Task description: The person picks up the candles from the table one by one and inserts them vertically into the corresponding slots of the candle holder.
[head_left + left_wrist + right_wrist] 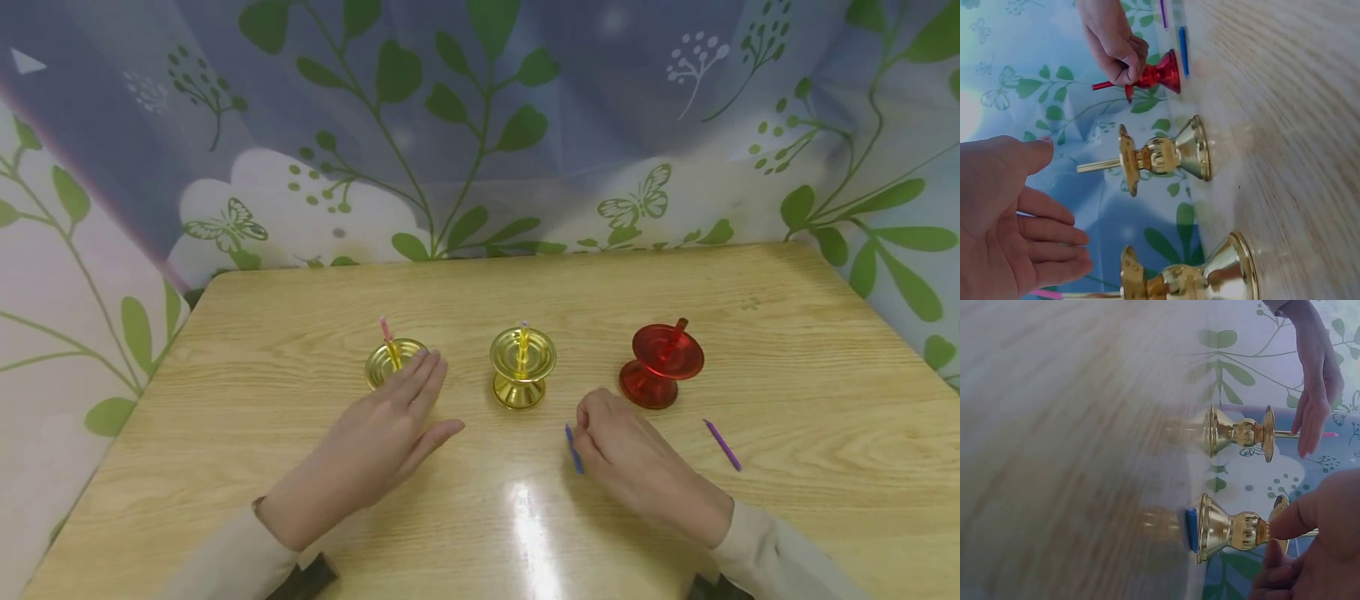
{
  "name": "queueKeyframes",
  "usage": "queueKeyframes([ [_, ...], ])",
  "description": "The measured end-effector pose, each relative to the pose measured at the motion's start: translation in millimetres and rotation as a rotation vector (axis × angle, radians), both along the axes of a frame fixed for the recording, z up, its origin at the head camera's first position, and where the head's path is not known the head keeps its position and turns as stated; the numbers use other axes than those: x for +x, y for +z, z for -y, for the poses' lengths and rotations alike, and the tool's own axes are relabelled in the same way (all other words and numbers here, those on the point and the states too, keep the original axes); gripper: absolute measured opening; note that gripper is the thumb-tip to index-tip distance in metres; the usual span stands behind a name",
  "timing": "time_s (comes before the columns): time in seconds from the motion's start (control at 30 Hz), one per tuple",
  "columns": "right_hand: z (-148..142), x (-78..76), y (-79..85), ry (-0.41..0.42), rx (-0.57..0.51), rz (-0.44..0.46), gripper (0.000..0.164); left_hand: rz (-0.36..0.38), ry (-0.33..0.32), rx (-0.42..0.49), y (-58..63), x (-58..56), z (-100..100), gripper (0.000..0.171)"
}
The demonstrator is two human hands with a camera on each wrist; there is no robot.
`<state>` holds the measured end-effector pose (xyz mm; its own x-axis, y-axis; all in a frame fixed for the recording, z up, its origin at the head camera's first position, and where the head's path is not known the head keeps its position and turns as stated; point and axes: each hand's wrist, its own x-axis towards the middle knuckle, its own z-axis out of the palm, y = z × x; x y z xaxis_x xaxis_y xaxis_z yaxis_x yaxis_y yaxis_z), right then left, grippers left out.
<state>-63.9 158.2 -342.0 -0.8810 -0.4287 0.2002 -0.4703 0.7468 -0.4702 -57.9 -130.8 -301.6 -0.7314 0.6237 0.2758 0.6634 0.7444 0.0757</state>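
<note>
My left hand (pixel 386 433), fingers straight, is held up beside the left gold candle holder (pixel 381 367) and partly covers it in the head view. A pink candle (pixel 386 327) stands upright in that holder. The middle gold candle holder (pixel 519 392) stands between my hands. My right hand (pixel 630 454) has its fingers curled in, with nothing visible between them. It is above the table beside a blue candle (pixel 574 450), which lies in front of the middle holder. A red candle holder (pixel 648 383) stands just beyond the right hand.
A purple candle (pixel 722 445) lies on the wooden table (pixel 300 308), right of my right hand. Behind the table's far edge hangs a curtain (pixel 570 125) printed with leaves and butterflies.
</note>
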Motion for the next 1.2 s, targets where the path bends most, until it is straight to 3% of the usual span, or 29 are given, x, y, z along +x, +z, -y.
queueKeyframes([
  [0.23,-1.8,-0.2,-5.1,-0.013,0.065,-0.062,0.018,0.002,-0.017,-0.044,-2.1,-16.6,-14.7,0.070],
  [0.43,-2.0,-2.5,-8.5,-0.006,0.146,-0.099,0.019,0.069,-0.001,-0.046,-5.3,-29.7,-27.8,0.074],
  [0.67,-2.1,-4.3,-13.4,0.024,0.237,-0.189,0.026,0.118,0.022,-0.108,-8.3,-45.8,-43.3,0.079],
  [0.93,2.6,0.3,-9.5,-0.034,0.326,-0.046,0.022,0.215,0.047,-0.155,-13.4,-65.9,-55.0,0.088],
  [1.2,5.4,-3.0,-15.9,-0.053,0.383,0.023,0.022,0.231,0.047,-0.122,-16.1,-71.4,-60.9,0.092],
])
